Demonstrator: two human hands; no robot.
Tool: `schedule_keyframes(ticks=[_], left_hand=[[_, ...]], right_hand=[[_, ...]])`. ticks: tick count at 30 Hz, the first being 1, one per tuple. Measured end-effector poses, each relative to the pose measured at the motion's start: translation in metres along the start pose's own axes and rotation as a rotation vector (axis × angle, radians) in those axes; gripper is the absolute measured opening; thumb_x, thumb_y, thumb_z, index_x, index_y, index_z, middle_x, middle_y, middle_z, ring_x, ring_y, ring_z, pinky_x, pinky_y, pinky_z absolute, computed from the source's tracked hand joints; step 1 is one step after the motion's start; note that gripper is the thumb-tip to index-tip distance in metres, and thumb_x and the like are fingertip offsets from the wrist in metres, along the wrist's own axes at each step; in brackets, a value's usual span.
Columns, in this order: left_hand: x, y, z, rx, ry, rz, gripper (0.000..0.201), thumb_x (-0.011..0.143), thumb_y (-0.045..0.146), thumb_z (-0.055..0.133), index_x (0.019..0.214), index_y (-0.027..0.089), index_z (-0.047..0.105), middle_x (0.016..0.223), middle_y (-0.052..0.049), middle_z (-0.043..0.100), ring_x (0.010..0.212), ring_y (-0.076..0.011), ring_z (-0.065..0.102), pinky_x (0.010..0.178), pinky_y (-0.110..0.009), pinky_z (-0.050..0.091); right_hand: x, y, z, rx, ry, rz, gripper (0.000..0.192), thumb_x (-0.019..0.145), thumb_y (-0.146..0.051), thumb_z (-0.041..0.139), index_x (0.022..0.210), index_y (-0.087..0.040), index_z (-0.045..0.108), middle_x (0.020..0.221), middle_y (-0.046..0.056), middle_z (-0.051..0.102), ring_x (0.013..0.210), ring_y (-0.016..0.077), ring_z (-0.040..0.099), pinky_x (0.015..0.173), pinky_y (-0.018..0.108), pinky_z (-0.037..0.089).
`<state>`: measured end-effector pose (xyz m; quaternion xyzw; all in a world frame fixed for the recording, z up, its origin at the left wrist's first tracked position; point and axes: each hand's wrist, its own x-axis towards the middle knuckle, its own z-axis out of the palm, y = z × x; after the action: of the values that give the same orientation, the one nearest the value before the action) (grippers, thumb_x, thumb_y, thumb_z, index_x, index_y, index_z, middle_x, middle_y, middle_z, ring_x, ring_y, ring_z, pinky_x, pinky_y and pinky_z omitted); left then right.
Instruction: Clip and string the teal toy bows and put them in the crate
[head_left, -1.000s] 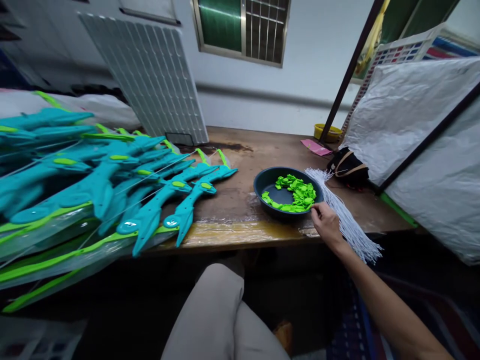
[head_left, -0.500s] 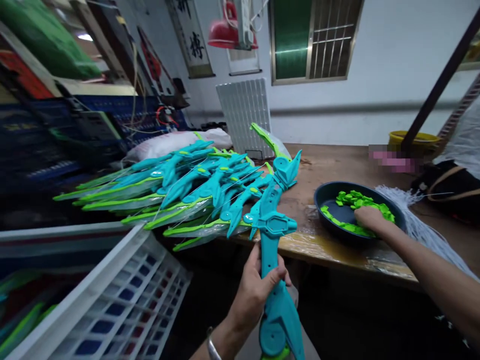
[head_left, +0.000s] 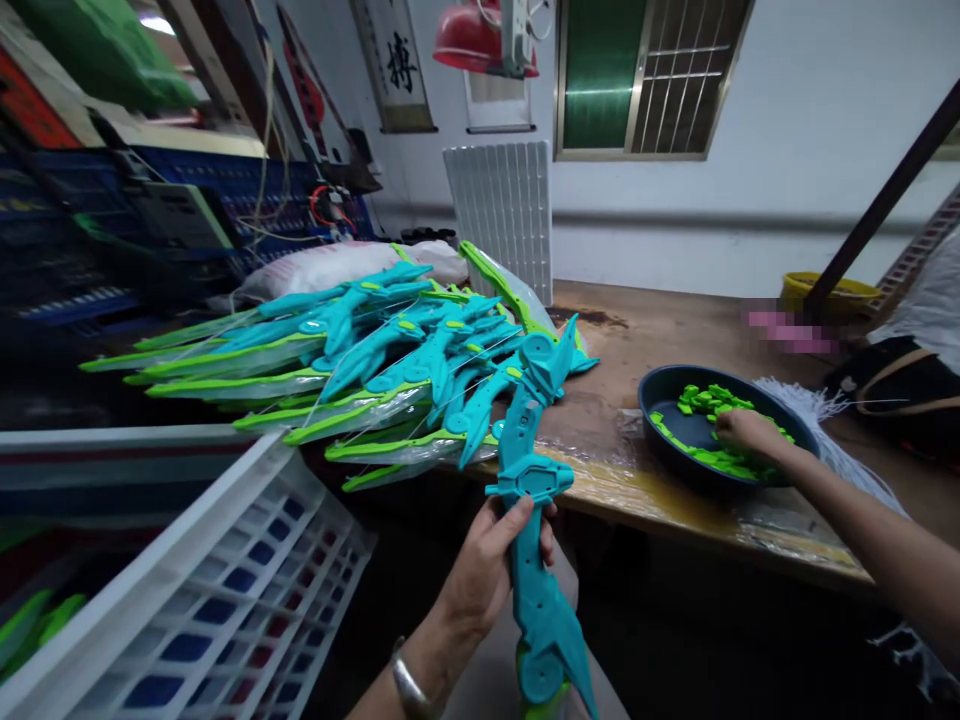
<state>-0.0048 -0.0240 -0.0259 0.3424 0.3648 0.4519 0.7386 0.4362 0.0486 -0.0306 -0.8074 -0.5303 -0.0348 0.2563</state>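
My left hand (head_left: 478, 568) is closed round the grip of a teal plastic toy bow (head_left: 531, 550), held upright just in front of the table edge. A lime-green limb with clear wrap extends from the bow's upper end, leaning back to the left. My right hand (head_left: 750, 438) reaches into a dark round bowl (head_left: 651, 385), its fingers drawn together and pointing down among small lime-green plastic pieces (head_left: 709, 400). The fingertips are partly hidden, so what they pinch cannot be made out. Left of the held bow lies a heap of similar teal and green toy bows (head_left: 390, 350).
A white plastic crate (head_left: 247, 570) with green parts inside stands at lower left. White cords (head_left: 847, 435) lie on the wooden table (head_left: 622, 345) beside the bowl. A yellow basin (head_left: 840, 290) and black bag (head_left: 900, 375) sit at right. A red lamp (head_left: 469, 42) hangs above.
The held bow has shifted slightly left and down, and my left hand now sits higher on its grip, close under the hexagonal part. My right hand remains in the bowl. The view has shifted slightly.
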Motion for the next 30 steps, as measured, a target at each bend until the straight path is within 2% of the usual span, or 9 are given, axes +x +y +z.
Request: schedule_keyframes(ticks=[3,6,10,13,16,19,21,24,30], left_hand=[[-0.001,-0.001,0.0,-0.004,0.1,-0.01,0.062,0.052,0.069,0.094,0.077,0.019,0.068,0.06,-0.003,0.066,0.052,-0.0173,0.06,0.05,-0.029,0.049],[0.0,-0.011,0.001,0.019,0.197,0.021,0.065,0.046,0.068,0.097,0.076,0.018,0.068,0.063,-0.004,0.068,0.05,-0.0154,0.059,0.046,-0.026,0.047],[-0.001,-0.027,0.008,0.046,0.188,0.131,0.06,0.06,0.067,0.092,0.082,0.016,0.069,0.067,-0.003,0.07,0.053,-0.0129,0.061,0.051,-0.022,0.05],[-0.005,-0.03,0.017,0.028,0.202,0.155,0.065,0.062,0.066,0.092,0.098,0.016,0.068,0.072,-0.002,0.072,0.057,-0.0147,0.064,0.052,-0.023,0.053],[-0.011,-0.029,0.022,0.043,0.174,0.139,0.065,0.069,0.063,0.09,0.109,0.018,0.066,0.078,-0.002,0.073,0.063,-0.0168,0.066,0.055,-0.025,0.054],[-0.019,-0.029,0.02,0.095,0.116,0.19,0.053,0.079,0.06,0.084,0.106,0.018,0.069,0.081,-0.002,0.072,0.068,-0.0149,0.064,0.065,-0.026,0.056],[-0.024,-0.031,0.016,0.12,0.103,0.217,0.048,0.083,0.059,0.081,0.106,0.018,0.07,0.083,-0.001,0.071,0.069,-0.0142,0.063,0.068,-0.025,0.055],[-0.032,-0.036,0.011,0.132,0.114,0.219,0.048,0.086,0.057,0.079,0.115,0.02,0.07,0.085,-0.001,0.07,0.072,-0.0155,0.063,0.069,-0.026,0.055],[-0.04,-0.04,0.012,0.171,0.119,0.224,0.05,0.084,0.055,0.081,0.116,0.017,0.071,0.092,-0.007,0.075,0.076,-0.0203,0.068,0.069,-0.031,0.056]], right_hand=[[-0.006,-0.014,-0.015,0.2,-0.067,0.065,0.023,0.102,-0.037,0.069,0.106,-0.014,0.069,0.105,0.005,0.07,0.094,0.0181,0.069,0.087,0.037,0.06],[-0.023,-0.04,-0.023,0.465,-0.065,0.105,0.03,0.098,-0.043,0.071,0.101,-0.013,0.07,0.095,0.005,0.07,0.085,0.0166,0.068,0.081,0.034,0.059],[-0.071,-0.092,-0.021,0.86,-0.172,0.112,0.058,0.079,-0.064,0.079,0.106,-0.013,0.073,0.087,0.007,0.073,0.067,0.0142,0.063,0.064,0.029,0.055],[-0.119,-0.137,-0.018,1.097,-0.31,0.109,0.069,0.066,-0.071,0.085,0.104,-0.015,0.075,0.085,0.007,0.074,0.063,0.0148,0.064,0.061,0.03,0.056],[-0.161,-0.174,-0.02,1.253,-0.43,0.121,0.064,0.064,-0.067,0.09,0.101,-0.017,0.076,0.082,0.006,0.074,0.064,0.0156,0.067,0.062,0.03,0.058],[-0.19,-0.197,-0.024,1.366,-0.509,0.092,0.047,0.074,-0.057,0.09,0.097,-0.019,0.076,0.071,0.002,0.071,0.061,0.0144,0.066,0.062,0.027,0.057],[-0.203,-0.206,-0.027,1.371,-0.481,-0.005,0.029,0.084,-0.046,0.085,0.095,-0.02,0.077,0.069,0.0,0.069,0.059,0.0121,0.064,0.059,0.023,0.054],[-0.216,-0.212,-0.033,1.234,-0.312,-0.224,0.008,0.093,-0.029,0.077,0.094,-0.022,0.079,0.082,0.001,0.071,0.068,0.0121,0.066,0.064,0.022,0.053],[-0.233,-0.209,-0.037,0.951,-0.047,-0.452,0.015,0.098,-0.013,0.068,0.102,-0.023,0.078,0.09,0.002,0.071,0.082,0.0138,0.069,0.074,0.021,0.055]])
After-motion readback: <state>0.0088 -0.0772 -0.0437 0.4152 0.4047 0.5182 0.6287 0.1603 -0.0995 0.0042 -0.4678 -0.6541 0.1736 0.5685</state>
